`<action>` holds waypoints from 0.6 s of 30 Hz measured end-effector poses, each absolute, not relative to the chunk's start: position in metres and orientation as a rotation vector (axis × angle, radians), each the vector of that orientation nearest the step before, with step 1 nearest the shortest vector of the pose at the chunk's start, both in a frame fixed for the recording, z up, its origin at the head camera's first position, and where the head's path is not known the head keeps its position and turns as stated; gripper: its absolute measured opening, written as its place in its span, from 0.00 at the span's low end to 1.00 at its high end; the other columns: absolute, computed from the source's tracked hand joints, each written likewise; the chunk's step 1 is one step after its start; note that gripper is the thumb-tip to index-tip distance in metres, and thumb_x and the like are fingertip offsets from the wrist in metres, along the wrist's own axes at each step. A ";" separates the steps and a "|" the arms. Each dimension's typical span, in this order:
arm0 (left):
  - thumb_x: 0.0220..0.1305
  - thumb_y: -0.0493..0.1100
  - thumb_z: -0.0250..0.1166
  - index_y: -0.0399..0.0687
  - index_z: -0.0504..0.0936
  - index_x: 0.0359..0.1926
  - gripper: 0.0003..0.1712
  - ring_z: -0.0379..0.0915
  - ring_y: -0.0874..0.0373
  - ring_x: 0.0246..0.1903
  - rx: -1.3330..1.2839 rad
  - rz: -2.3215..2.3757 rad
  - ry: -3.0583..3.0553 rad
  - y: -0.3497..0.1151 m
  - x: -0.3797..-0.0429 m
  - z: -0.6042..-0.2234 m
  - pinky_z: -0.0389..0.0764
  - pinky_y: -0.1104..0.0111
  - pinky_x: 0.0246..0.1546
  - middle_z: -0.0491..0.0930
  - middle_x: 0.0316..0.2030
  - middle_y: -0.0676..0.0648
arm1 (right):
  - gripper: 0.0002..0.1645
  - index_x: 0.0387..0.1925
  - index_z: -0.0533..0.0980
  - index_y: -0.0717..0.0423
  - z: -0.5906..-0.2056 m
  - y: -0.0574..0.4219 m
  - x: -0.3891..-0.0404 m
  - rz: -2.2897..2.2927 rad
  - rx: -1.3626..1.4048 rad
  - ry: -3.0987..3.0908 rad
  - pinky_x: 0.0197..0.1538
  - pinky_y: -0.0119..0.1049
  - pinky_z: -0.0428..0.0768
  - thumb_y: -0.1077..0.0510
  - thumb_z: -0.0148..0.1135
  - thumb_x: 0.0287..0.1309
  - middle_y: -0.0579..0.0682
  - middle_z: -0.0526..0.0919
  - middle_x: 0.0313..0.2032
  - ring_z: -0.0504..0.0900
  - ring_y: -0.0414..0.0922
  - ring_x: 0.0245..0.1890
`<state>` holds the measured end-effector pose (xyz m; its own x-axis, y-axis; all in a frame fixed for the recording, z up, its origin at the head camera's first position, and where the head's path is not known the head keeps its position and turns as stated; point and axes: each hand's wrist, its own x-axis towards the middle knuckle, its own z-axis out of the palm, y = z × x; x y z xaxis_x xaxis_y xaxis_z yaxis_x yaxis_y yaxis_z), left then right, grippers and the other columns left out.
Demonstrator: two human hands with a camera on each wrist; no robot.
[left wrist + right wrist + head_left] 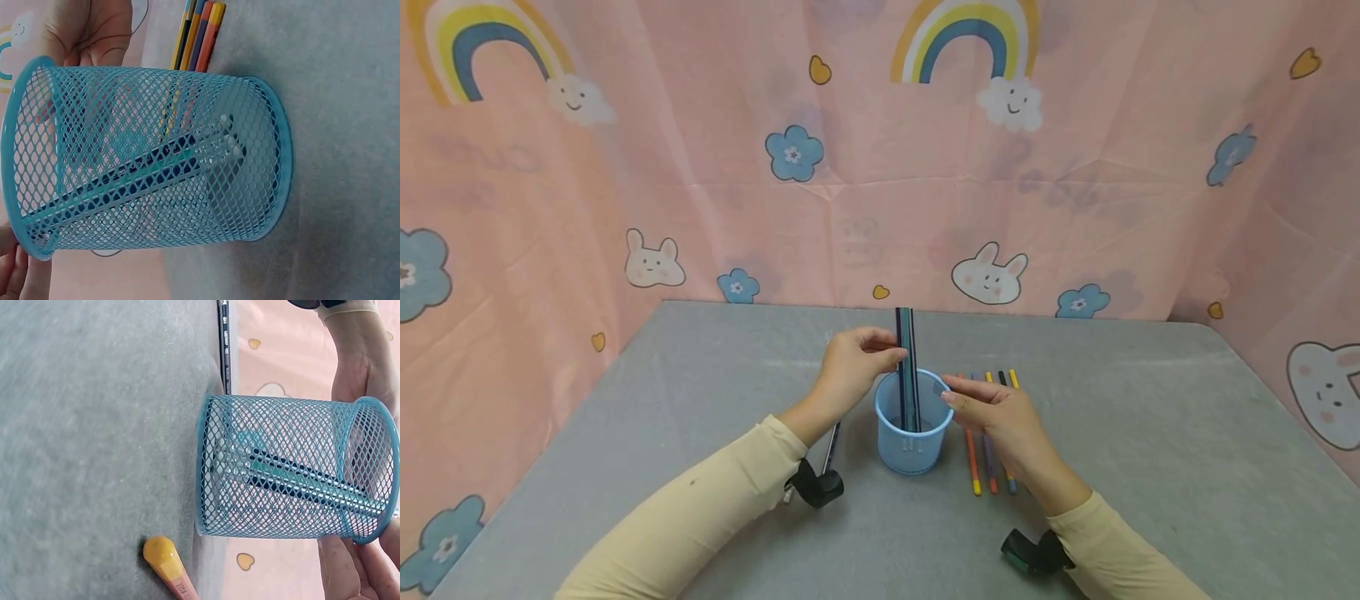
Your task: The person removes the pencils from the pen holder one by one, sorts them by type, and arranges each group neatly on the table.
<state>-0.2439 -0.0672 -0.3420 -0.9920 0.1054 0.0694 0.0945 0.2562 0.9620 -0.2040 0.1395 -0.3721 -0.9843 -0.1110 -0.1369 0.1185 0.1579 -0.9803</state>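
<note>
A light blue mesh pencil cup [910,450] stands upright on the grey table. Inside it several dark and teal pencils [907,367] lean together, their pale ends at the bottom in the left wrist view. My left hand [853,367] pinches these pencils above the rim. With thumb and fingers, my right hand [1003,417] grips the cup's rim on the right side. In the right wrist view the left hand [359,356] shows behind the cup, at the upper right.
Several coloured pencils [972,467] lie side by side right of the cup, partly under the right hand. A dark pencil [831,450] lies left of it, partly hidden by the left wrist's black camera [820,486]. A pink patterned curtain [865,225] hangs behind the table.
</note>
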 end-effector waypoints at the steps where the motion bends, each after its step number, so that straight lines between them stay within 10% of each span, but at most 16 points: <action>1: 0.64 0.39 0.69 0.36 0.84 0.48 0.14 0.86 0.52 0.42 0.192 1.910 2.481 -0.067 -0.243 -0.342 0.87 0.59 0.49 0.85 0.44 0.39 | 0.28 0.62 0.76 0.62 -0.372 0.139 -0.204 -1.932 0.004 2.245 0.58 0.37 0.83 0.53 0.66 0.64 0.57 0.74 0.67 0.80 0.43 0.60; 18: 0.64 0.39 0.69 0.37 0.83 0.47 0.13 0.85 0.56 0.38 0.259 2.061 2.516 -0.073 -0.232 -0.319 0.88 0.68 0.44 0.85 0.43 0.41 | 0.28 0.62 0.75 0.62 -0.372 0.140 -0.204 -1.940 -0.004 2.233 0.57 0.34 0.83 0.53 0.65 0.65 0.57 0.74 0.67 0.82 0.35 0.54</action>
<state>-0.2316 -0.0729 -0.3190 -0.9802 0.0457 0.1929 0.1981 0.1924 0.9611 -0.2043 0.1402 -0.3721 -0.9833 -0.1216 -0.1355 0.1172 0.1469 -0.9822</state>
